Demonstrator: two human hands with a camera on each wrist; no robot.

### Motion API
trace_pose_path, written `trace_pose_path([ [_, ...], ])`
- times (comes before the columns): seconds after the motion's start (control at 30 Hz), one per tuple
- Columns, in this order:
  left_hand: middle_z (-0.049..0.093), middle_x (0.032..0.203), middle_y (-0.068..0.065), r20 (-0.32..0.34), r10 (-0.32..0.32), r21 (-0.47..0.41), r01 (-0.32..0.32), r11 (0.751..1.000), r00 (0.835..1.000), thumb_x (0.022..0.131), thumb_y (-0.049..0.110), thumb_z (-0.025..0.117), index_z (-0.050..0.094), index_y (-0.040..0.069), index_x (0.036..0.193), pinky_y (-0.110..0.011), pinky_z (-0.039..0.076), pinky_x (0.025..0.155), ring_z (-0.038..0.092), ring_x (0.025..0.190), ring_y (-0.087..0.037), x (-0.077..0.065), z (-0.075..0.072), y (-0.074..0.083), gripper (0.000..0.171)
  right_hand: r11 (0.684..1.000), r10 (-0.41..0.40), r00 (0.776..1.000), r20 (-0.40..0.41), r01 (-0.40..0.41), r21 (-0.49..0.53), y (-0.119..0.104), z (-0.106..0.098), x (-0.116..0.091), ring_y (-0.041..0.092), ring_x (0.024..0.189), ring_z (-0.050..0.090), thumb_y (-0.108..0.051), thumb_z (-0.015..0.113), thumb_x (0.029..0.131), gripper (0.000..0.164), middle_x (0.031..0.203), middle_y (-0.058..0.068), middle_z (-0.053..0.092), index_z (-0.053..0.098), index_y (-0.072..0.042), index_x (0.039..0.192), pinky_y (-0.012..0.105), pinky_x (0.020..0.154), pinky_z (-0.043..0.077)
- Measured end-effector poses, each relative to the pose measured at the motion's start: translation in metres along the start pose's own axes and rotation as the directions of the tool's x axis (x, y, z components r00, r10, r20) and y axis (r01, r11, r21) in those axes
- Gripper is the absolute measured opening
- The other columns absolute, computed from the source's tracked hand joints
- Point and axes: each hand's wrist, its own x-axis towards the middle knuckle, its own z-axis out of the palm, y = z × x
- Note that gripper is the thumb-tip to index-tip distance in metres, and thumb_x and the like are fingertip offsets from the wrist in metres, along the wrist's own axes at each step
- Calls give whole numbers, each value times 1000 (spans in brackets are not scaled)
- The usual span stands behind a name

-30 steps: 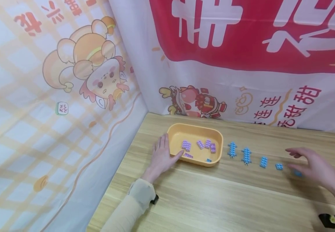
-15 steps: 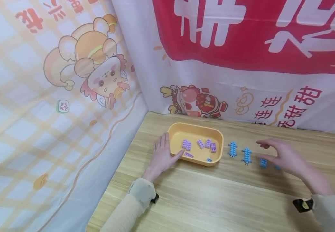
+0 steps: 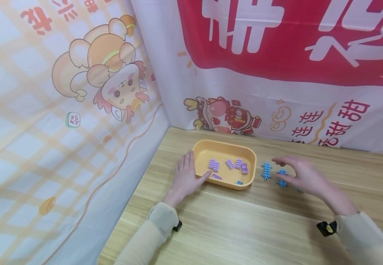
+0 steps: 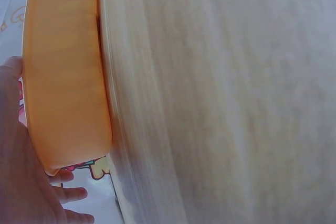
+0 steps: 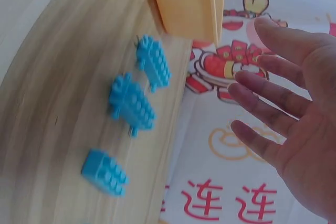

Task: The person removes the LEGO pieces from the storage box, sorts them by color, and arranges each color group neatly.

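Note:
My left hand (image 3: 184,180) rests against the left end of an orange-yellow plastic tub (image 3: 224,144). Its fingers lie straight along the outside wall and the thumb reaches the near rim. In the tub are several purple building bricks (image 3: 214,165) and a small blue piece (image 3: 239,182). My right hand (image 3: 305,178) hovers over the row of blue bricks to the right of the tub, fingers apart, holding nothing. In the right wrist view two blue bricks with side pegs, the nearer-to-tub one (image 5: 153,62) and another (image 5: 131,104), lie beside a plain blue brick (image 5: 104,173).
Everything stands on a wood-grain table (image 3: 231,228). Printed cloth (image 3: 231,84) hangs behind its back edge, and a checked cloth (image 3: 88,147) hangs along the left side. A black strap (image 3: 327,228) sits at the right wrist.
My right hand has swept left along the row of blue bricks, from the far right end to over the pegged bricks near the tub. The left hand has stayed at the tub.

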Motion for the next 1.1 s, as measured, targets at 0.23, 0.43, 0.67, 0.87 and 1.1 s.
trace_pose_path([
  [0.23, 15, 185, -22, 1, -3, 10, 3, 1000, 1000, 99, 82, 53, 9, 1, 176, -65, 16, 141, 18, 172, -43, -1, 0, 0, 120, 996, -82, 996, -20, 83, 45, -13, 16, 16, 34, 111, 77, -13, 88, 93, 46, 125, 16, 81, 73, -2, 135, 61, 98, 65],
  [0.43, 15, 185, -22, 3, -5, 11, 5, 1000, 1000, 99, 81, 54, 9, 1, 176, -65, 16, 141, 19, 172, -44, -1, 1, 0, 119, 989, -106, 994, 6, 105, 103, -21, 30, 29, 35, 111, 77, -5, 87, 92, 46, 127, 19, 80, 73, 1, 135, 61, 99, 64],
  [0.67, 14, 185, -21, 2, -8, 15, 8, 1000, 1000, 99, 83, 52, 10, 1, 176, -65, 16, 141, 18, 172, -43, -1, 1, 0, 120, 983, -134, 989, 61, 125, 135, -36, 44, 45, 34, 111, 76, 1, 83, 93, 39, 124, 18, 81, 75, -1, 131, 60, 101, 64],
  [0.87, 13, 185, -21, 2, 0, 4, 0, 1000, 1000, 100, 80, 54, 10, 1, 176, -65, 17, 141, 18, 172, -44, 0, 0, 1, 119, 984, -134, 981, 141, 114, 139, -45, 53, 60, 35, 111, 78, -1, 79, 97, 28, 121, 14, 83, 80, -6, 125, 58, 101, 65],
  [1.1, 15, 185, -21, -2, 0, 14, 0, 1000, 1000, 99, 82, 54, 9, 1, 176, -66, 17, 140, 19, 172, -44, 0, -1, 1, 120, 990, -105, 950, 295, 70, 126, -51, 61, 79, 30, 106, 79, -1, 79, 97, 22, 116, 15, 83, 82, -4, 118, 49, 95, 68],
])
